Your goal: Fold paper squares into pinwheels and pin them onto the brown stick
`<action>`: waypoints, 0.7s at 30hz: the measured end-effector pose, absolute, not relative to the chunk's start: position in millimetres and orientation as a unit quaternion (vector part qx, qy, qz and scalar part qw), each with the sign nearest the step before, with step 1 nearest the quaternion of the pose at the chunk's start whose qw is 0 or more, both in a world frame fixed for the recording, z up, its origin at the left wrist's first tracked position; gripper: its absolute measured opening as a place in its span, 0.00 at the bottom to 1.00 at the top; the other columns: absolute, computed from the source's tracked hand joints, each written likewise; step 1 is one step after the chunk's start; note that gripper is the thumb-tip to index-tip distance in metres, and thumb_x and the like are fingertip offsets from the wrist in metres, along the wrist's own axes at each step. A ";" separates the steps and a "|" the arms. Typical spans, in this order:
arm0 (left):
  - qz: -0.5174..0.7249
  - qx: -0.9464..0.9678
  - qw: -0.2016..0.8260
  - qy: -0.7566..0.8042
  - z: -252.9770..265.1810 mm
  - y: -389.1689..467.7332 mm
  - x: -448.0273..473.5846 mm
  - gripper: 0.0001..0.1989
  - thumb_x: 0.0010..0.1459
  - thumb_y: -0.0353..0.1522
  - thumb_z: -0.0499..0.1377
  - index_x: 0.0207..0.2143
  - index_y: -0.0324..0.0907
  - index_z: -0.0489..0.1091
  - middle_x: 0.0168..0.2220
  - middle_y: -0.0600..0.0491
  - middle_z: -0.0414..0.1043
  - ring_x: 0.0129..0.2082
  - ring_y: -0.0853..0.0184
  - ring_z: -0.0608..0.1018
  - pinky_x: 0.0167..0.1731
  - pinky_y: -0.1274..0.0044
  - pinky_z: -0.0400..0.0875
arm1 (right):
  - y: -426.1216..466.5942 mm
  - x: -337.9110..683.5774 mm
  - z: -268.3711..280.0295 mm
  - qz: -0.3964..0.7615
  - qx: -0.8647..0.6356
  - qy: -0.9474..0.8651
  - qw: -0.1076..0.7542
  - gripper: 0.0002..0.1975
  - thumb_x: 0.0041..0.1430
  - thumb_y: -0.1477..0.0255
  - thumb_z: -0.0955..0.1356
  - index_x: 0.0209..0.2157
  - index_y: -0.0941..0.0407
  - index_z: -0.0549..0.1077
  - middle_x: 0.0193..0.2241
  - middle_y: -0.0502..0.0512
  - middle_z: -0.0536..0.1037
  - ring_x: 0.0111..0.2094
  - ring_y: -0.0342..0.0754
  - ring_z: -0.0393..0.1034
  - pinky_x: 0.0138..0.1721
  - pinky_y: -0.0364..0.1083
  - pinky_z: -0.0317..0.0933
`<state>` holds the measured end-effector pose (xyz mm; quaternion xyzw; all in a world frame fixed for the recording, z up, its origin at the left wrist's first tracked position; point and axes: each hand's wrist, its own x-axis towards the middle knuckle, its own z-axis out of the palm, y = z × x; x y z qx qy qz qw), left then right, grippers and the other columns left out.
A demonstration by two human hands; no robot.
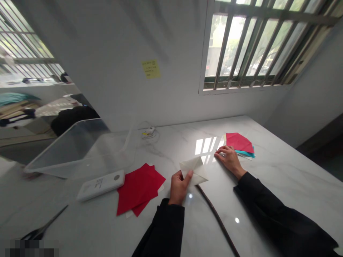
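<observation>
Head | L hand [179, 185] pinches folded white paper [193, 170] | above thumb

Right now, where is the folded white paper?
In the head view, the folded white paper is at table centre, pinched in the left hand, between the red sheets on its left and the right hand.

Glossy marble-look table [268, 171], matt folded white paper [197, 170], clear plastic box [80, 150].

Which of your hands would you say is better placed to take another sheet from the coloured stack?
The right hand: it rests at the stack, while the left hand holds folded white paper.
</observation>
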<state>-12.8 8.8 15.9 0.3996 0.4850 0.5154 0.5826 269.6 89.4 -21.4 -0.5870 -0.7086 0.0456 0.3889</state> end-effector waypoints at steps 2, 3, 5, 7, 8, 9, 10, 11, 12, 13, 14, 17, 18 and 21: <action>0.519 0.399 0.577 0.488 15.9 8.8 -12.2 0.25 0.48 0.47 0.71 0.39 0.34 0.81 0.37 0.44 0.83 0.35 0.59 0.82 0.36 0.74 0.74 | 85.4 266.7 -13.6 0.048 -0.573 -0.709 0.407 0.09 0.63 0.64 0.70 0.32 0.53 0.79 0.38 0.58 0.81 0.45 0.59 0.71 0.49 0.57 0.65; 0.520 0.399 0.576 0.489 15.6 8.8 -11.8 0.25 0.48 0.47 0.71 0.39 0.34 0.81 0.38 0.44 0.83 0.36 0.59 0.82 0.37 0.74 0.74 | 81.2 264.9 -9.3 0.058 -0.565 -0.709 0.419 0.08 0.63 0.65 0.70 0.32 0.53 0.77 0.39 0.57 0.82 0.43 0.57 0.72 0.48 0.56 0.66; 0.520 0.400 0.576 0.488 14.7 8.8 -11.0 0.25 0.49 0.46 0.71 0.40 0.34 0.80 0.39 0.43 0.83 0.37 0.59 0.82 0.38 0.74 0.75 | 69.8 260.3 -1.4 0.107 -0.547 -0.705 0.439 0.08 0.63 0.66 0.69 0.31 0.54 0.74 0.41 0.57 0.82 0.38 0.53 0.74 0.43 0.53 0.69; 0.521 0.400 0.576 0.487 13.9 8.7 -10.2 0.25 0.49 0.46 0.71 0.40 0.34 0.80 0.39 0.43 0.83 0.37 0.58 0.82 0.38 0.73 0.75 | 57.8 254.4 3.5 0.188 -0.529 -0.693 0.453 0.09 0.63 0.66 0.70 0.30 0.54 0.72 0.40 0.56 0.82 0.34 0.50 0.76 0.38 0.50 0.71; 0.522 0.401 0.574 0.487 13.6 8.6 -9.8 0.25 0.49 0.47 0.71 0.40 0.34 0.80 0.39 0.43 0.83 0.37 0.58 0.82 0.38 0.73 0.75 | 52.8 251.2 4.6 0.229 -0.520 -0.685 0.455 0.10 0.63 0.66 0.70 0.30 0.54 0.71 0.39 0.55 0.82 0.33 0.49 0.76 0.37 0.49 0.72; 0.524 0.402 0.572 0.486 13.5 8.6 -9.5 0.25 0.49 0.47 0.71 0.40 0.34 0.80 0.39 0.43 0.83 0.37 0.58 0.83 0.38 0.73 0.75 | 48.9 248.0 4.9 0.263 -0.513 -0.678 0.456 0.10 0.62 0.65 0.71 0.29 0.54 0.71 0.37 0.55 0.82 0.33 0.49 0.77 0.37 0.48 0.72; 0.527 0.403 0.569 0.486 13.4 8.6 -9.3 0.25 0.49 0.47 0.71 0.40 0.34 0.80 0.39 0.43 0.83 0.37 0.57 0.83 0.38 0.73 0.75 | 46.1 244.9 4.6 0.287 -0.508 -0.674 0.454 0.11 0.62 0.64 0.72 0.29 0.54 0.71 0.35 0.55 0.82 0.33 0.49 0.77 0.37 0.48 0.72; 0.529 0.404 0.567 0.486 13.4 8.7 -9.1 0.25 0.49 0.47 0.71 0.40 0.34 0.80 0.39 0.43 0.83 0.38 0.57 0.83 0.39 0.73 0.75 | 44.5 242.2 3.9 0.298 -0.506 -0.673 0.450 0.11 0.61 0.64 0.72 0.30 0.54 0.72 0.33 0.54 0.82 0.32 0.49 0.77 0.37 0.48 0.72; 0.530 0.406 0.566 0.484 13.5 8.8 -8.9 0.25 0.49 0.47 0.71 0.40 0.34 0.80 0.39 0.43 0.83 0.38 0.57 0.83 0.39 0.73 0.75 | 43.8 239.9 3.0 0.300 -0.507 -0.675 0.445 0.11 0.61 0.63 0.73 0.30 0.54 0.73 0.32 0.54 0.82 0.31 0.49 0.77 0.36 0.48 0.72; 0.531 0.407 0.566 0.482 13.5 9.0 -8.8 0.25 0.49 0.47 0.71 0.40 0.34 0.80 0.40 0.43 0.83 0.39 0.57 0.83 0.39 0.73 0.75 | 43.8 238.2 2.2 0.297 -0.511 -0.677 0.440 0.11 0.61 0.62 0.73 0.31 0.54 0.75 0.30 0.53 0.81 0.30 0.48 0.76 0.35 0.47 0.71; 0.532 0.407 0.567 0.480 13.5 9.0 -8.6 0.25 0.50 0.47 0.70 0.40 0.34 0.80 0.40 0.42 0.83 0.39 0.57 0.83 0.39 0.73 0.75 | 44.2 237.0 1.6 0.295 -0.516 -0.676 0.436 0.11 0.60 0.61 0.73 0.32 0.54 0.76 0.27 0.52 0.80 0.28 0.48 0.74 0.33 0.47 0.70; 0.529 0.409 0.569 0.479 12.8 8.8 -7.8 0.25 0.50 0.46 0.70 0.40 0.34 0.80 0.40 0.43 0.83 0.38 0.57 0.83 0.39 0.73 0.75 | 45.3 234.8 1.9 0.326 -0.526 -0.648 0.444 0.14 0.59 0.58 0.74 0.31 0.55 0.79 0.23 0.51 0.78 0.24 0.46 0.70 0.27 0.46 0.66; 0.527 0.411 0.568 0.481 12.3 8.6 -7.4 0.24 0.50 0.46 0.70 0.40 0.34 0.80 0.39 0.43 0.83 0.38 0.57 0.83 0.38 0.74 0.75 | 45.0 233.9 3.1 0.344 -0.525 -0.633 0.454 0.15 0.58 0.57 0.75 0.31 0.55 0.79 0.22 0.51 0.77 0.23 0.45 0.70 0.25 0.46 0.65; 0.523 0.418 0.561 0.487 10.4 7.9 -6.3 0.24 0.50 0.46 0.70 0.39 0.34 0.80 0.38 0.44 0.83 0.36 0.58 0.83 0.36 0.74 0.75 | 40.6 228.2 10.5 0.402 -0.501 -0.589 0.491 0.17 0.55 0.56 0.76 0.34 0.56 0.81 0.25 0.53 0.80 0.25 0.47 0.73 0.27 0.47 0.69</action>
